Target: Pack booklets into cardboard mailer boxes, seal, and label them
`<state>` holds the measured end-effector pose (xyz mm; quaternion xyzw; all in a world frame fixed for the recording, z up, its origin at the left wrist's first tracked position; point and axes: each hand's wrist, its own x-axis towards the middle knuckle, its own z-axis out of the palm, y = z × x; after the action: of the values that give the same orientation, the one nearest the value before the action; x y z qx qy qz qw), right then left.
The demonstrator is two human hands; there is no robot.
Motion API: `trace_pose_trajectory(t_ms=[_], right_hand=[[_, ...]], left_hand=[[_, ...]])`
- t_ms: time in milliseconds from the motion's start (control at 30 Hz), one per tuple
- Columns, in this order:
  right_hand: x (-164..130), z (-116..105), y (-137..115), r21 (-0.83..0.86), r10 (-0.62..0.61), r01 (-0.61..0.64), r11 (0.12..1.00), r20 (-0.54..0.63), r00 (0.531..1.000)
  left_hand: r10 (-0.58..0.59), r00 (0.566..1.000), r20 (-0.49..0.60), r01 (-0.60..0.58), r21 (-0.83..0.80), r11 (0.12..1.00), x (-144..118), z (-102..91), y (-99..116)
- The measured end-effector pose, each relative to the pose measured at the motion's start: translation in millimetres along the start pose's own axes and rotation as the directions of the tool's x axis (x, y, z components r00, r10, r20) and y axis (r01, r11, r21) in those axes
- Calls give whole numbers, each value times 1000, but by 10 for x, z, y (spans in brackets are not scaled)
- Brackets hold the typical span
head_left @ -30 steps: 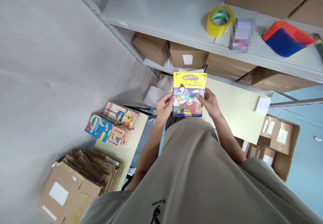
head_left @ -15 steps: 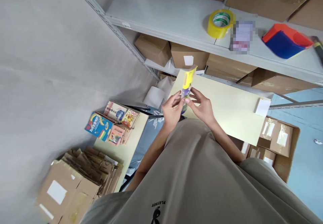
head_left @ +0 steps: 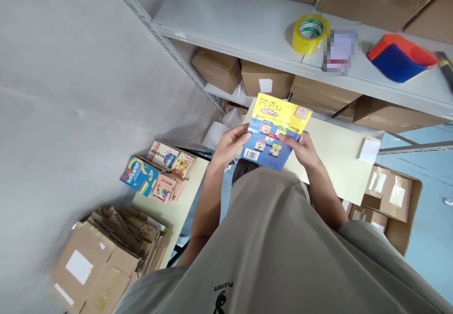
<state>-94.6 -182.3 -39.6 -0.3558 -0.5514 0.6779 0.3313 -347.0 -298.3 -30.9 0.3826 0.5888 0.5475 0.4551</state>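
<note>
Both hands hold a thin blue-and-yellow book point(head_left: 264, 137) in front of my body, its flat face with a barcode and several small pictures turned up to me. My left hand point(head_left: 231, 145) grips the left edge, thumb on the face. On the right side, my right hand point(head_left: 300, 148) pinches the book with its thumb across the face; the fingers behind are hidden. Beneath and beyond the book lies a pale yellow tabletop point(head_left: 329, 163).
Stacked books point(head_left: 164, 168) and flattened cardboard point(head_left: 130, 238) lie on a side table at left. Ahead, a grey shelf point(head_left: 226, 19) carries yellow tape point(head_left: 309, 33), a blue-and-red holder point(head_left: 401, 57) and cartons. A white box point(head_left: 369, 150) sits at the tabletop's right end; an open carton point(head_left: 403, 224) stands below.
The book has turned from nearly edge-on to flat, showing its whole face. My hands have moved apart to its left and right sides.
</note>
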Motion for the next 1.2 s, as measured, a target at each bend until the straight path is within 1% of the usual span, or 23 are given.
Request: trace_pose_trajectory(t_ms=[33, 67, 167, 233, 267, 333, 400, 433, 500, 567, 633, 700, 767, 833, 967, 1100, 1133, 1200], right_hand=[[-2, 3, 4, 6, 19, -19, 1000, 17, 1000], [1, 11, 9, 11, 37, -38, 999, 26, 999], [28, 30, 4, 24, 76, -76, 997, 22, 997], [51, 15, -31, 24, 77, -78, 997, 46, 996], [61, -1, -57, 19, 73, -75, 997, 81, 994], [74, -40, -116, 7, 60, -63, 998, 173, 983], [76, -71, -165, -11, 35, -34, 999, 220, 975], [72, -80, -183, -26, 16, -10, 1000, 212, 977], [56, -84, -205, -74, -42, 54, 996, 151, 988], [35, -73, -214, -117, -129, 140, 983, 99, 987], [22, -57, -214, -130, -229, 236, 963, 69, 971], [25, -43, -207, -153, -297, 300, 942, 39, 954], [41, -35, -197, -206, -308, 304, 930, 14, 951], [57, -35, -189, -234, -298, 292, 927, 12, 955], [53, -53, -186, -196, -302, 303, 933, 34, 953], [33, -74, -154, -248, -199, 179, 952, -58, 978], [36, -79, -138, -245, -171, 148, 958, -76, 982], [47, -93, -107, -226, -139, 117, 967, -85, 987]], left_hand=[[-33, 999, 36, 35, -53, 998, -6, -5, -4], [-52, 998, 38, 55, -86, 995, -17, 9, -12], [-70, 996, -46, 64, -123, 990, -61, 96, -49], [-61, 993, -100, 47, -137, 989, -76, 137, -71], [-50, 991, -122, 33, -139, 990, -77, 141, -77], [-18, 986, -167, -5, -134, 991, -69, 117, -74], [24, 977, -214, -51, -125, 991, -62, 58, -49], [47, 971, -233, -75, -117, 990, -62, 23, -28], [108, 963, -248, -133, -86, 987, -70, -46, 25], [201, 957, -211, -210, -20, 978, -86, -93, 83], [285, 947, -149, -278, 68, 958, -102, -105, 131], [316, 943, -102, -300, 143, 943, -109, -84, 157], [302, 949, -93, -284, 173, 943, -108, -46, 161], [276, 956, -99, -258, 163, 952, -106, -17, 151], [223, 967, -120, -213, 92, 973, -104, -27, 112], [153, 970, -187, -153, 16, 988, -74, -93, 34], [129, 974, -185, -131, 1, 991, -62, -111, 10], [77, 987, -140, -80, -16, 997, -41, -146, -31]])
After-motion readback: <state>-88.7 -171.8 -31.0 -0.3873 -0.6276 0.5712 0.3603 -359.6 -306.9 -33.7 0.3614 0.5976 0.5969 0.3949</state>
